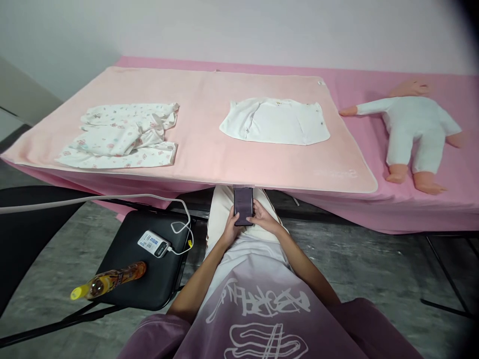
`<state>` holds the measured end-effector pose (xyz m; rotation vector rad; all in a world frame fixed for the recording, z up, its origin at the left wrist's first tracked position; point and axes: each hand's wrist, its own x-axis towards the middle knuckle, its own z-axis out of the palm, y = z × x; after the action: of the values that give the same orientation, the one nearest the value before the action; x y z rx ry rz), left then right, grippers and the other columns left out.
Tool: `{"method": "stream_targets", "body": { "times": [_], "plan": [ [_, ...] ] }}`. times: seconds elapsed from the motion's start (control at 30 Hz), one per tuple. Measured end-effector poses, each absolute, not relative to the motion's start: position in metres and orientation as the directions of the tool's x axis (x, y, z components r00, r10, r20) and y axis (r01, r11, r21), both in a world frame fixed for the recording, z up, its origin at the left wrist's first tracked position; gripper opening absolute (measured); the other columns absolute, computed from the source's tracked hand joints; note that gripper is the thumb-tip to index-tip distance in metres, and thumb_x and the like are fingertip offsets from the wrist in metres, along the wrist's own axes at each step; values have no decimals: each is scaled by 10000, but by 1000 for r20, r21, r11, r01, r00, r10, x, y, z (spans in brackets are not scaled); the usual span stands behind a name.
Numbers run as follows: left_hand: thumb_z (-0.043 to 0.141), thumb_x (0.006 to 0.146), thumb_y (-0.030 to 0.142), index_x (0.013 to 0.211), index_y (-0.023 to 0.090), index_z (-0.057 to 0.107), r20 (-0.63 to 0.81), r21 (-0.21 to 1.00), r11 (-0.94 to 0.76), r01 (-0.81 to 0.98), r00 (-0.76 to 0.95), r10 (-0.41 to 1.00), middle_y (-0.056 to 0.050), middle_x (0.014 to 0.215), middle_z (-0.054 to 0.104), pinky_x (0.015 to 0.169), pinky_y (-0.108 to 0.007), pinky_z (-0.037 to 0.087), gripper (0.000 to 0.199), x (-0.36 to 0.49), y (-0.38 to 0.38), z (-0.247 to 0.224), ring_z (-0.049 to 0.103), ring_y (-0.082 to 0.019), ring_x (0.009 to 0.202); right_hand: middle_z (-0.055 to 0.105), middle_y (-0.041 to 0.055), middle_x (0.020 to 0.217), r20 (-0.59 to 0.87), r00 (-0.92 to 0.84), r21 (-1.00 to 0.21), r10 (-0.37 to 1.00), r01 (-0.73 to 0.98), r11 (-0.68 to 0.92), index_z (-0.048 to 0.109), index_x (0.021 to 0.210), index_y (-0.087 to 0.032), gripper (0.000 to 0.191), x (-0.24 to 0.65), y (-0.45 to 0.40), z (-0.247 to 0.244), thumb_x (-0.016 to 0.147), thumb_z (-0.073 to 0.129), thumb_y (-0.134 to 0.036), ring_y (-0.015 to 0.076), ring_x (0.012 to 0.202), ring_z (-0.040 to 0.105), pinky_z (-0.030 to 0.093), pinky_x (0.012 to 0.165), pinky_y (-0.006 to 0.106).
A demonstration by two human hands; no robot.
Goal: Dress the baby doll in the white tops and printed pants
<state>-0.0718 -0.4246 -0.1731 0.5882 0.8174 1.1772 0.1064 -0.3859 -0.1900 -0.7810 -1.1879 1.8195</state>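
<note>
A dark phone is held upright over my lap, just at the front edge of the pink-covered table. My left hand grips its left side, thumb on the front. On the right side, my right hand holds it too, with the thumb at the lower screen. Beyond the phone, a white baby garment lies flat on the light pink mat. Further left lies a patterned white baby garment, loosely spread with folds.
A doll in white lies at the table's right end. At the lower left, a black stool bears a white power bank with a cable and a bottle with a yellow cap.
</note>
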Motion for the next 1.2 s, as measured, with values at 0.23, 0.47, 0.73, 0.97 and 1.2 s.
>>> {"method": "stream_targets", "body": {
  "times": [0.23, 0.47, 0.73, 0.97, 1.2],
  "plan": [
    [803, 937, 486, 1627, 305, 526, -239, 758, 290, -585, 165, 957, -87, 1559, 670, 1244, -496, 475, 765, -71, -424, -171, 604, -322, 1470, 602, 108, 1537, -79, -480, -940, 873, -256, -226, 427, 1615, -319, 979, 107, -386, -185, 804, 968, -413, 251, 1373, 627, 514, 1231, 440],
    [782, 944, 492, 1571, 284, 584, -221, 771, 276, -574, 165, 961, -88, 1472, 721, 1229, -473, 483, 690, -71, -425, -169, 609, -319, 1463, 617, 104, 1519, -86, -476, -935, 875, -265, -236, 427, 1596, -328, 988, 107, -386, -186, 786, 984, -426, 251, 1351, 643, 506, 1238, 451],
    [767, 957, 471, 1523, 282, 615, -216, 763, 270, -587, 162, 963, -83, 1483, 712, 1244, -478, 462, 616, -72, -424, -173, 612, -314, 1459, 620, 112, 1492, -95, -471, -935, 877, -259, -241, 442, 1599, -313, 991, 106, -387, -185, 780, 979, -461, 255, 1355, 631, 491, 1242, 452],
    [745, 962, 486, 1586, 288, 571, -233, 756, 301, -581, 191, 954, -89, 1496, 702, 1224, -476, 481, 677, -74, -425, -176, 613, -316, 1453, 635, 115, 1483, -101, -454, -933, 885, -266, -243, 439, 1596, -299, 1008, 105, -386, -185, 759, 988, -416, 267, 1366, 630, 507, 1226, 448],
    [774, 924, 479, 1623, 281, 542, -251, 742, 309, -594, 181, 951, -100, 1549, 668, 1218, -466, 488, 762, -74, -424, -175, 602, -325, 1461, 626, 112, 1520, -98, -461, -931, 882, -269, -245, 425, 1662, -318, 1031, 108, -386, -185, 782, 955, -401, 281, 1449, 585, 489, 1248, 457]
  ]
}}
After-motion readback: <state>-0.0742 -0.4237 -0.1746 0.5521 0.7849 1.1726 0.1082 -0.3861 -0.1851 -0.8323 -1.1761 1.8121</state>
